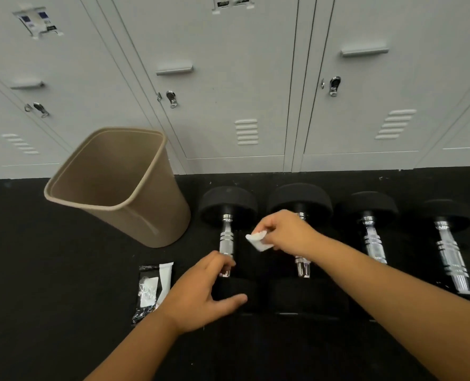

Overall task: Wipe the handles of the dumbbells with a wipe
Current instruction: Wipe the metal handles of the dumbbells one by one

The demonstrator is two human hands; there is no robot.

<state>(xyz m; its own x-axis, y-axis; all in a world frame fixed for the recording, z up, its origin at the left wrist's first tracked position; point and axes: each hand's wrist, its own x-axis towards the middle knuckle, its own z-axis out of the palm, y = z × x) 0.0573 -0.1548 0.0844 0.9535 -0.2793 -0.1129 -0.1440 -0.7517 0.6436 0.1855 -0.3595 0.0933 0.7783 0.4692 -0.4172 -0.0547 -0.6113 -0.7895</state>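
Now pinching a folded wipe (257, 240) in the right hand (286, 232).
Resting the left hand (203, 292), fingers spread, on the near end of the leftmost dumbbell (226, 237).

Four in a row: 1st dumbbell (226, 237), 2nd (302, 266), 3rd (374, 243), 4th (449, 257). The heads sit close together, so gaps btwn them are tight, but the chrome handles are open from above. Tan bin (156, 221) stands just left of the 1st and blocks that side. Wipe packet (151, 290) lies in front of the bin. Lockers (228, 92) close off the back. Left hand (203, 292) rests on the 1st's near head; right hand (286, 232) w/ wipe (257, 240) hangs over the 1st/2nd gap. Floor (49, 270) far left is open.
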